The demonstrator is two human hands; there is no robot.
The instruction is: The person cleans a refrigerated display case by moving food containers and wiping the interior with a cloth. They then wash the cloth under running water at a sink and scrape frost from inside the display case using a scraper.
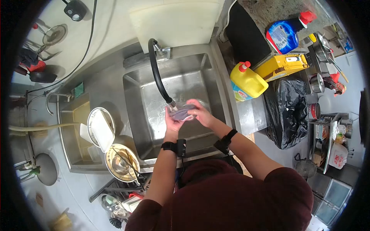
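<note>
Both hands hold a greyish-purple cloth over the large steel sink, right under the tip of a black flexible faucet. My left hand grips the cloth from its left side, fingers partly hidden by it. On the opposite side my right hand is closed on the cloth's right edge. A little light-coloured rim shows along the lower part of the cloth. Whether water is running from the faucet is hard to make out.
Left of the sink stand metal bowls and a white container, beside a smaller basin. To the right are a yellow jug, a yellow box, a blue spray bottle and a black bag.
</note>
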